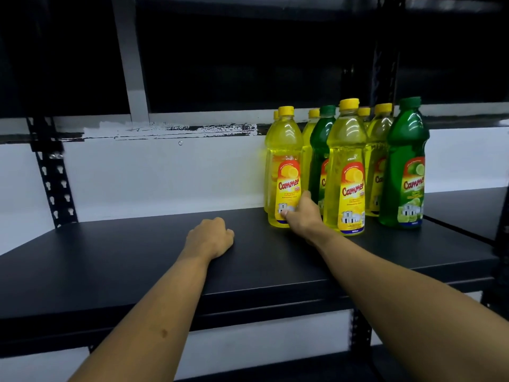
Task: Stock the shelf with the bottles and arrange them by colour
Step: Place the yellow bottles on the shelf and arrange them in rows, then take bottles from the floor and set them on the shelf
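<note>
The scene is dim overall, with the upper third toward twelve o'clock falling into near black. Light comes from above and in front, leaving small white glints on the shoulders of the bottles (345,166), whose yellow liquid glows brightly. The white wall (165,175) looks evenly lit. The dark shelf (137,257) shows a soft sheen. Wide-angle distortion bends lines toward three and nine o'clock, and detail is slightly soft throughout.

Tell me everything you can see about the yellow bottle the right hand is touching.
The leftmost yellow bottle stands upright on the black shelf. It looks like clear plastic full of yellow liquid, with a yellow cap and a red-and-yellow "Cammer" lemon label. The right hand grips its lower part; another yellow bottle stands close behind.
</note>
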A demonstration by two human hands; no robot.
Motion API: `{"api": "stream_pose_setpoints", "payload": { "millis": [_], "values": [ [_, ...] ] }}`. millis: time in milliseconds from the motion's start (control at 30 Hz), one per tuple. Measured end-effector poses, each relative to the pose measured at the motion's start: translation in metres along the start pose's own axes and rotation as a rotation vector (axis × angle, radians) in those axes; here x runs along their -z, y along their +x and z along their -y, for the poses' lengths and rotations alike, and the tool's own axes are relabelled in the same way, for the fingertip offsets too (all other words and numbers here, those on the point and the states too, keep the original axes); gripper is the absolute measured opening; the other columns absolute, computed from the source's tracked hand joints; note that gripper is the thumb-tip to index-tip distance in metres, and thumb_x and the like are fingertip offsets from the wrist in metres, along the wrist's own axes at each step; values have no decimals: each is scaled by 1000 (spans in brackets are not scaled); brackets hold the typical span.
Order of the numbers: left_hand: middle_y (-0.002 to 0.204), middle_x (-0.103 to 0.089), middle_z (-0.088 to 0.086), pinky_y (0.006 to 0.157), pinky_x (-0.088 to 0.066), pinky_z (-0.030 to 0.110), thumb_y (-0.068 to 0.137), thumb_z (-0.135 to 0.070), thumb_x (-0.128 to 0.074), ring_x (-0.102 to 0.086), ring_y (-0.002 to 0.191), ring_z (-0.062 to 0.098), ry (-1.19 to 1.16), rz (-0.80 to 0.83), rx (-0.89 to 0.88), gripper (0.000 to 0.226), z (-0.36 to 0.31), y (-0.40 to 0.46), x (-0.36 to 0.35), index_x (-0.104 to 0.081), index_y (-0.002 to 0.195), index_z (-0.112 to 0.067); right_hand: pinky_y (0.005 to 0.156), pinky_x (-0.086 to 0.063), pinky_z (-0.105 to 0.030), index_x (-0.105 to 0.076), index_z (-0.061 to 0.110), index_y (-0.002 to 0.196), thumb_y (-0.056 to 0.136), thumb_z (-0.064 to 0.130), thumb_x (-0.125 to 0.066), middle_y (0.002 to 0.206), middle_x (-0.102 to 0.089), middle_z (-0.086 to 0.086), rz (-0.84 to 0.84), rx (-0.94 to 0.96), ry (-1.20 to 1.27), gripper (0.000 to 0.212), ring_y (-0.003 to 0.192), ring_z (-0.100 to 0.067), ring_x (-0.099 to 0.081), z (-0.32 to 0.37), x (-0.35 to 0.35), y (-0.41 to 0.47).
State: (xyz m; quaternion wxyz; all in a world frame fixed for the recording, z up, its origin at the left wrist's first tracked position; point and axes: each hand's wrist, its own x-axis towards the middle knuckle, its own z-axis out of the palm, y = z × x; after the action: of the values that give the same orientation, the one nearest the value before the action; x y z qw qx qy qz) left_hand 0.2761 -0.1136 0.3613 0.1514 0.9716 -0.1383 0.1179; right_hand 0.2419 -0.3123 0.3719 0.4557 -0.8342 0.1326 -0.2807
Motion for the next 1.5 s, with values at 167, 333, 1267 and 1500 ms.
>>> {"api": "stream_pose_setpoints", "payload": {
  "millis": [167,333,1267,1500],
  "values": [
    [98,-56,8,85,-50,40,95,-28,-39,-58,90,29,12,-10,-7,27,0,1,-1,-56,100,-7,100,-44,-42,-34,6,138,88,11,-68,136,-51,-16,-6,-18,-18,60,125,-33,-51,0,-5,8],
    [97,-57,7,81,-50,39,95,-29,-40,-58,88,29,5,-14,-16,27,-1,-6,-1,-56,99,-7,98,-46,-41,-37,5,136,89,19,-67,135,-52,-16,-5,-44,-35,57,124,-33,-52,-3,-4,3],
    [162,-2,13,117,-24,39,96,-28,-51,-8,150,27,-145,141,-70,70,11,-285,-149,-16,154,-12,115,-32,-40,-37,13,145,93,15,-52,161,-20,-7,260,176,-396,55,148,-23,-21,-156,-2,-304],
    [156,-28,13,111,-35,37,95,-30,-56,-32,142,30,-280,641,265,66,50,-336,-257,-28,151,-9,98,-39,-30,-47,14,139,94,24,-54,140,-52,-7,573,-326,-517,47,125,-27,-51,-243,-4,-369]
  ]
}}
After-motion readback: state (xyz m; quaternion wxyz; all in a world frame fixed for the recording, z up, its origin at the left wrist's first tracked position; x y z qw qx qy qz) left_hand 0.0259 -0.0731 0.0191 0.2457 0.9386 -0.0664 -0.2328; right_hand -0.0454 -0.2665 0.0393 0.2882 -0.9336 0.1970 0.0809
